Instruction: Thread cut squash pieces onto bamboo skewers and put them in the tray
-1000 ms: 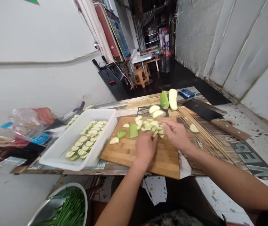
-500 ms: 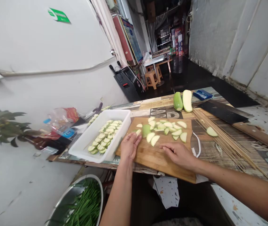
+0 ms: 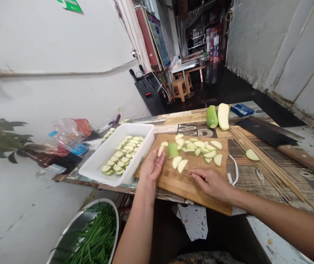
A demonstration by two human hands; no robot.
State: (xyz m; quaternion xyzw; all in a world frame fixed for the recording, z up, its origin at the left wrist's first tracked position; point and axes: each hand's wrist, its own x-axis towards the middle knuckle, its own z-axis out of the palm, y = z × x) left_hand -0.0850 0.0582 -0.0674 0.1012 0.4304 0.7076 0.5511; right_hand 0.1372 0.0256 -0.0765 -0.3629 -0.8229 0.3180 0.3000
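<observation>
My left hand (image 3: 151, 168) is at the left side of a wooden cutting board (image 3: 173, 189), its fingertips closed on a pale zucchini slice (image 3: 160, 150) that stands nearly upright. Over the board's middle, my right hand (image 3: 210, 183) pinches a thin bamboo skewer (image 3: 187, 169), whose tip points left, towards the left hand. Loose half-round slices (image 3: 182, 165) lie just beyond the right fingertips, with more (image 3: 209, 148) scattered across the far part of the board. A green end piece (image 3: 172, 149) rests among them.
Left of the board stands a white tray (image 3: 101, 178) with rows of skewered slices (image 3: 122, 156). To the right lie a bundle of skewers (image 3: 258, 163), a single slice (image 3: 252, 154) and a cleaver (image 3: 269, 132). Zucchini pieces (image 3: 223, 116) sit behind. A bowl (image 3: 117, 223) of green stalks is below.
The left hand's slice has tilted more upright and shows more clearly. My right hand keeps its pinch, and the skewer is easier to see. The whole view has shifted slightly.
</observation>
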